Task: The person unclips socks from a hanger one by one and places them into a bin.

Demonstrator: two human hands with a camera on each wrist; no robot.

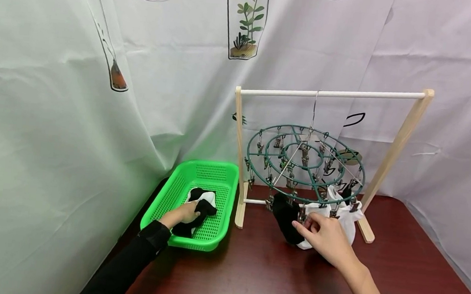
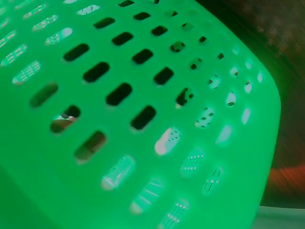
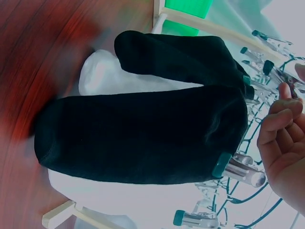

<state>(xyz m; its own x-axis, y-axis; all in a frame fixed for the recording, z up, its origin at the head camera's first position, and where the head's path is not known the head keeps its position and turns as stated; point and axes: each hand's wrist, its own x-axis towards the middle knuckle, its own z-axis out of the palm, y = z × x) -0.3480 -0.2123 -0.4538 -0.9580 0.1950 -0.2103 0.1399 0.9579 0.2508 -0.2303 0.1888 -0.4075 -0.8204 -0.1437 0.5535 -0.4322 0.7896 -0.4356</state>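
My left hand (image 1: 182, 213) reaches into the green basket (image 1: 222, 239) and grips a black sock (image 1: 206, 208). A white sock (image 1: 211, 198) and more black fabric lie beside it. The left wrist view shows only the basket's slotted wall (image 2: 119, 95), which hides the hand. At the front of the round hanger (image 1: 319, 201), my right hand (image 1: 328, 237) pinches a metal clip (image 3: 281, 74) between thumb and finger. Below the hanger, a black sock (image 3: 143, 136), another black sock (image 3: 176, 55) and white socks (image 1: 349, 217) hang from clips.
The hanger hooks over the white bar (image 1: 282, 93) of a wooden stand (image 1: 400, 133), right of the basket. Several clips dangle around its rings. All stand on a dark red table (image 1: 257, 279), with a white printed curtain (image 1: 175, 67) behind and at the sides.
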